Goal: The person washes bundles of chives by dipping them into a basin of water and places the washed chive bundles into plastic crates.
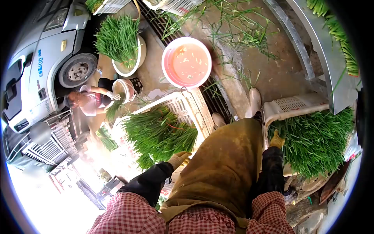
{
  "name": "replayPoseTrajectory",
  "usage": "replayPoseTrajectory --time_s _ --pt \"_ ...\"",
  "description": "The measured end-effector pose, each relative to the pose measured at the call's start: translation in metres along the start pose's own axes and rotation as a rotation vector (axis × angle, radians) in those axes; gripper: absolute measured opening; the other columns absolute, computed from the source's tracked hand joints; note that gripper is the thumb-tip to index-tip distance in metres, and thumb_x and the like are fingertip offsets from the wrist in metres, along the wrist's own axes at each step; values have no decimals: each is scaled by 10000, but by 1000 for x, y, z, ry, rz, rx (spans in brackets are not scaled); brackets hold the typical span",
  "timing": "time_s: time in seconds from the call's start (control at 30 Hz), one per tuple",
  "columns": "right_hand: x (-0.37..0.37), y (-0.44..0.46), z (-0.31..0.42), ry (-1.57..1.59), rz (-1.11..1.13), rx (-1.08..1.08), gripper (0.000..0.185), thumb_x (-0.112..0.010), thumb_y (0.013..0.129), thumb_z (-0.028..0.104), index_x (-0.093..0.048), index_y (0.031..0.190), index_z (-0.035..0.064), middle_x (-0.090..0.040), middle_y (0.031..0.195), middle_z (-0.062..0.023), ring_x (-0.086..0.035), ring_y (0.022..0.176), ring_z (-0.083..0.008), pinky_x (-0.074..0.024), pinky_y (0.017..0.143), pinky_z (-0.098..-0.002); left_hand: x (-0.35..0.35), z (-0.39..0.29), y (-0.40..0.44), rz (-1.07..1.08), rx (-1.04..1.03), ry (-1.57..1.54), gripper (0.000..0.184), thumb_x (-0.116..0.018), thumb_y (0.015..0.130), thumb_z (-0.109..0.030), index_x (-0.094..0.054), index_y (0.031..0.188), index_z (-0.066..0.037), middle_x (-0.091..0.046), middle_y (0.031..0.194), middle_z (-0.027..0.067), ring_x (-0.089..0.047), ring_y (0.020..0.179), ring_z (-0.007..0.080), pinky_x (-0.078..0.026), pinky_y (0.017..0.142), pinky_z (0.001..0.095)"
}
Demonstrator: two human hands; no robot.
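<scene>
My left hand (180, 159), in a yellowish glove, is beside the lower edge of a pile of green stalks (163, 130) heaped in a white plastic crate (199, 113). Its fingers are partly spread and hold nothing. At the right, my right hand (277, 139), gloved too, reaches to the near left side of another pile of green stalks (317, 142) in a second crate (292, 106). Some of its fingers are hidden against the leaves, so its grip cannot be made out. A brown apron (222, 163) hangs between my arms.
A pink basin (187, 64) of water stands on the wet floor ahead, past a drain grate (218, 95). A co-worker (87, 100) handles stalks by a bucket (124, 89). Beyond are a tub (140, 54) of stalks and a truck (46, 58). A metal table (325, 50) is at right.
</scene>
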State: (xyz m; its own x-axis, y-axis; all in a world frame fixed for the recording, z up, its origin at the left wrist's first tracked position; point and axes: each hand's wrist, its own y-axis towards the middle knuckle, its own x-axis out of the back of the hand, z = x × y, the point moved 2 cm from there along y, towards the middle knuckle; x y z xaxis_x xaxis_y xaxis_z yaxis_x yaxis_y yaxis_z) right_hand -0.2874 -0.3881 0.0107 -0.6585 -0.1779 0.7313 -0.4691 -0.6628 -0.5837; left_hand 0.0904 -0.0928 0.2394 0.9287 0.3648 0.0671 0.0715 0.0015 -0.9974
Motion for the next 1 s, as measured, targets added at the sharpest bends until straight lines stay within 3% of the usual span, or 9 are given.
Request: replayPoseTrajectory --time_s 0.07,0.13,0.3,0.43,0.53,0.63,0.7,0.8,1.0 --pt "-17 -11 -15 101 34 46 558 -749 794 267 -534 1210 -38 -642 1138 -149 -636 956 -277 -526 822 -367 5 -4 -4 -14 -20 18 360 -513 948 -338 -594 1203 -98 -681 945 45 -631 796 143 -496 708 297" --pt "-26 5 -56 812 258 -20 635 -707 828 156 -405 1383 93 -456 1380 -133 -482 1203 -220 -429 983 -328 14 10 -5 36 -59 -74 347 -507 951 -349 -600 1195 -121 -689 946 43 -636 813 145 -484 712 290" --pt "40 -73 7 633 211 23 858 -733 813 150 -216 1490 255 -401 1406 -73 -480 1123 -213 -449 914 -358 35 30 -8 18 34 -89 344 -526 950 -358 -599 1197 -129 -680 981 54 -629 858 145 -489 757 306" --pt "53 -78 -98 210 8 -37 628 -681 835 209 -398 1393 161 -531 1284 -114 -597 925 -187 -503 694 -313 42 40 -13 8 84 -80 349 -539 934 -351 -598 1198 -130 -677 968 58 -630 859 168 -500 769 334" --pt "60 -82 -73 -159 208 60 565 -677 792 175 -487 1311 59 -565 1203 -165 -558 1044 -269 -458 887 -384 42 48 -13 26 123 -51 343 -529 935 -336 -597 1200 -128 -668 1001 64 -628 878 175 -503 772 347" --pt "51 -83 40 272 326 18 582 -661 760 152 -473 1302 57 -564 1225 -131 -549 1047 -272 -444 894 -406 33 41 -15 30 103 -28 347 -524 936 -336 -594 1203 -126 -650 1046 75 -622 903 185 -503 777 355" --pt "-65 25 -64 513 270 231 558 -586 850 313 -435 1329 68 -528 1289 -98 -453 1186 -265 -358 995 -381 26 33 -11 62 115 -8 369 -532 930 -343 -587 1215 -115 -635 1077 81 -616 923 191 -503 787 357" --pt "-43 6 29 811 262 -100 545 -555 866 335 -442 1327 67 -534 1288 -98 -476 1165 -265 -366 992 -396 23 20 -8 53 107 -10 395 -538 926 -340 -575 1234 -96 -633 1082 92 -615 918 189 -496 818 367" --pt "-28 -10 -4 1085 233 -222 529 -493 899 381 -458 1322 65 -545 1286 -97 -523 1122 -266 -382 986 -426 10 -10 -12 30 71 -29 377 -532 931 -318 -579 1229 -92 -657 1021 74 -618 897 177 -482 796 332"
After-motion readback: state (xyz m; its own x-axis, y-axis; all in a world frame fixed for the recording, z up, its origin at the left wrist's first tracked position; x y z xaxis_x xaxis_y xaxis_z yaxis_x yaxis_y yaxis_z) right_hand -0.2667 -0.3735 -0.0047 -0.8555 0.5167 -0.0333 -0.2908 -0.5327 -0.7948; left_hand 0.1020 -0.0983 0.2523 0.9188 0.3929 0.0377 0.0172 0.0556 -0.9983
